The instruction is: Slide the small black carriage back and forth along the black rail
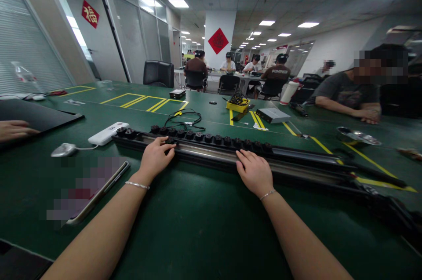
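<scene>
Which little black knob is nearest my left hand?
The knob at the fingertips of your left hand, in front of the long row; the others stand in that row or farther left.

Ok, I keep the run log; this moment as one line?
left hand: at black knobs | right hand: fingertips on long rail | rail: lying on green table | yellow tray: beyond rail, holding black cable

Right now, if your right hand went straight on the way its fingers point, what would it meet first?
The right hand would likely meet the row of black knobs, beyond the metal strip at its fingertips; depth is unclear.
</scene>
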`<state>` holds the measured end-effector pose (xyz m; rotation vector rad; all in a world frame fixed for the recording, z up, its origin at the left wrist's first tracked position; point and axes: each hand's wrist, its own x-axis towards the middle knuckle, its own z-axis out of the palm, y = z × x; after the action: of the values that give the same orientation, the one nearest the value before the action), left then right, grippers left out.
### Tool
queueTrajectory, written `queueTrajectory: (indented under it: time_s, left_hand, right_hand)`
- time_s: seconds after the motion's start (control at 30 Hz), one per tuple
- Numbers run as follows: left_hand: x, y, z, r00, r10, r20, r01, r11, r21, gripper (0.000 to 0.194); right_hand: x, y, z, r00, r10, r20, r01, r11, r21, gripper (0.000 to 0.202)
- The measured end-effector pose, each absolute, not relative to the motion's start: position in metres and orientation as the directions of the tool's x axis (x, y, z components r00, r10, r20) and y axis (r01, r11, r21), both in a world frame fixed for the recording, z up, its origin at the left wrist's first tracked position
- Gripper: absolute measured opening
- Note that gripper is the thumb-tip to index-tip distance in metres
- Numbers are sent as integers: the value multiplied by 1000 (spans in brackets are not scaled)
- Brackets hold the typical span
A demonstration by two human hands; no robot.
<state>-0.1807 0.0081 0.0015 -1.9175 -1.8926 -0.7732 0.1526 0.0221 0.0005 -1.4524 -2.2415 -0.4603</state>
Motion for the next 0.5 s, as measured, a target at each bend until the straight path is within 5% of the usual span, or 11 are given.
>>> queueTrajectory:
  time_s: [0.5]
  left_hand:
    - [-180, 6, 4, -76, 818, 570, 969, -74, 236, 29]
  right_hand:
    - [153, 22, 0, -359, 763, 538, 917, 396, 51, 38]
